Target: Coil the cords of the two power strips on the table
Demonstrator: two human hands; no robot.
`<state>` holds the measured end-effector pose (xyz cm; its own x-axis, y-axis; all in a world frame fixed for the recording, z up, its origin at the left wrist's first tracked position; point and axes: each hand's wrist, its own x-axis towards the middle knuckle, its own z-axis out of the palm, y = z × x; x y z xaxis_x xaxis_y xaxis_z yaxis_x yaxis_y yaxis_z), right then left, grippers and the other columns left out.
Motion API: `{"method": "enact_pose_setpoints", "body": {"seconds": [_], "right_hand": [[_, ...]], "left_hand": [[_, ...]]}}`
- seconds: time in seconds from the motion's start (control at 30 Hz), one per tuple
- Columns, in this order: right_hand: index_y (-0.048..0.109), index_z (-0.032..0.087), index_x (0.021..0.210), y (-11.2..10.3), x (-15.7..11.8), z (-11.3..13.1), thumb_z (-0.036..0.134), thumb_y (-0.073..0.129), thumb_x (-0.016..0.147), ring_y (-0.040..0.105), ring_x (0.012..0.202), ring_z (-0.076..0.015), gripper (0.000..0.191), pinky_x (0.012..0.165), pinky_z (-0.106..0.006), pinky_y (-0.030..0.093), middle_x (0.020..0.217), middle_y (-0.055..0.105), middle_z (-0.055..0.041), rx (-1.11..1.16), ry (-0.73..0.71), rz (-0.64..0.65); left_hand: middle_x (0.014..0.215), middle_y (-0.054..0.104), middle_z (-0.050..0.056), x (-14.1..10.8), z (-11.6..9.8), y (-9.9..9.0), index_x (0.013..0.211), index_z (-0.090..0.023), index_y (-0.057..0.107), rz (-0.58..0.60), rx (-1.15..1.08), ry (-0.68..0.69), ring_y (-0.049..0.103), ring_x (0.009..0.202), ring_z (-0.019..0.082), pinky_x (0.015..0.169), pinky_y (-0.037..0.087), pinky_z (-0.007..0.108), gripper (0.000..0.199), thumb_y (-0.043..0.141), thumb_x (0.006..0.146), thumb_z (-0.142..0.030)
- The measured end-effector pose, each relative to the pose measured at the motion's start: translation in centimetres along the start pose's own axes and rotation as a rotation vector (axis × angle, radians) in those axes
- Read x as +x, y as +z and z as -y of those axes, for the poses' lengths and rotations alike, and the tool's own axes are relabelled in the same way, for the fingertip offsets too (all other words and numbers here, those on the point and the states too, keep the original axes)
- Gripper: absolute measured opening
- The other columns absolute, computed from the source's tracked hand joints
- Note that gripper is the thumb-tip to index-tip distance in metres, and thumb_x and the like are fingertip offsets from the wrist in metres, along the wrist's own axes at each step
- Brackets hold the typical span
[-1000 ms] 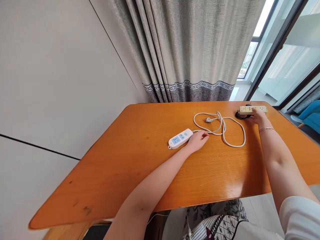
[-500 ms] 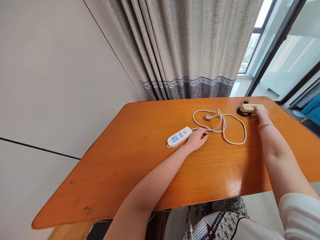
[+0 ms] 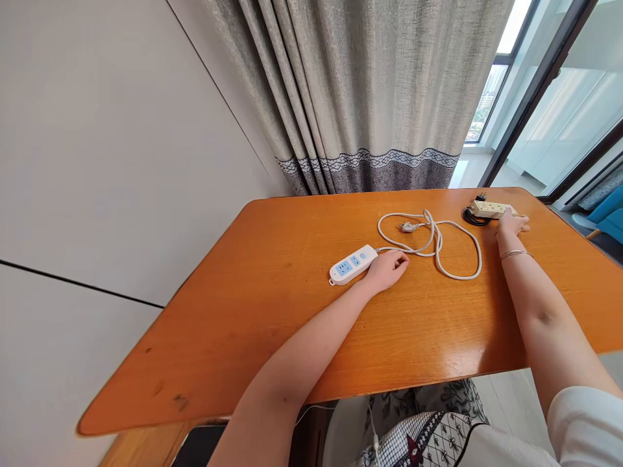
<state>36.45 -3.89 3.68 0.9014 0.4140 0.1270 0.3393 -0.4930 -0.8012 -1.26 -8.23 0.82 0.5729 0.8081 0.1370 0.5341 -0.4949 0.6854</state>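
A white power strip [image 3: 353, 264] with blue socket faces lies slanted on the wooden table [image 3: 272, 272]. Its white cord [image 3: 457, 277] loops rightward and ends in a white plug [image 3: 407, 227]. My left hand [image 3: 387, 269] rests on the tabletop right beside the strip's cord end, fingers loosely curled with nothing visible in them. At the far right, a cream power strip [image 3: 487, 209] lies with a bundled black cord [image 3: 474, 219] and black plug [image 3: 481, 197]. My right hand [image 3: 512, 224] touches this strip's right end with fingers spread, covering part of it.
A grey curtain [image 3: 389, 97] hangs behind the table's back edge. White panelling [image 3: 97, 162] stands at the left. A dark-framed glass door [image 3: 540, 97] is at the back right, with a blue chair [image 3: 608, 224] beyond the table's right side.
My right hand has gone from a finger pointing onto the cream strip to spread fingers at its right end. My left hand stays by the white strip. The view has shifted slightly.
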Motion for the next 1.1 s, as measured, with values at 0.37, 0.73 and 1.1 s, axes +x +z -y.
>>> {"method": "enact_pose_setpoints", "body": {"seconds": [0.37, 0.73, 1.1], "right_hand": [[0.070, 0.016, 0.098, 1.4, -15.6, 5.7, 0.026, 0.059, 0.081, 0.067, 0.078, -0.0169, 0.023, 0.077, -0.031, 0.055, 0.086, 0.075, -0.0066, 0.376, -0.399, 0.845], [0.055, 0.022, 0.122, -0.4, -21.4, 12.1, 0.040, 0.060, 0.089, 0.065, 0.081, -0.0158, 0.038, 0.074, -0.032, 0.055, 0.098, 0.067, -0.0057, 0.726, -0.790, 0.721], [0.059, 0.020, 0.118, -2.5, -21.8, 12.4, 0.046, 0.056, 0.092, 0.068, 0.092, -0.0205, 0.036, 0.094, -0.041, 0.054, 0.090, 0.068, -0.0048, 0.561, -0.948, 0.733]], "left_hand": [[0.133, 0.062, 0.016, -0.7, -0.2, 0.1, 0.126, -0.013, 0.057, -0.204, 0.099, 0.142, 0.059, 0.126, 0.027, 0.111, 0.045, 0.043, 0.037, 0.058, 0.089, -0.014], [0.091, 0.066, 0.009, -0.2, -1.6, -5.6, 0.095, -0.017, 0.063, -0.271, -0.013, 0.162, 0.063, 0.087, 0.022, 0.081, 0.050, 0.035, 0.019, 0.046, 0.098, -0.023], [0.054, 0.034, -0.008, -5.2, -8.8, -13.6, 0.084, -0.018, 0.062, -0.207, -1.074, 0.184, 0.021, 0.038, 0.004, 0.036, 0.019, 0.016, 0.028, 0.062, 0.094, -0.044]]}}
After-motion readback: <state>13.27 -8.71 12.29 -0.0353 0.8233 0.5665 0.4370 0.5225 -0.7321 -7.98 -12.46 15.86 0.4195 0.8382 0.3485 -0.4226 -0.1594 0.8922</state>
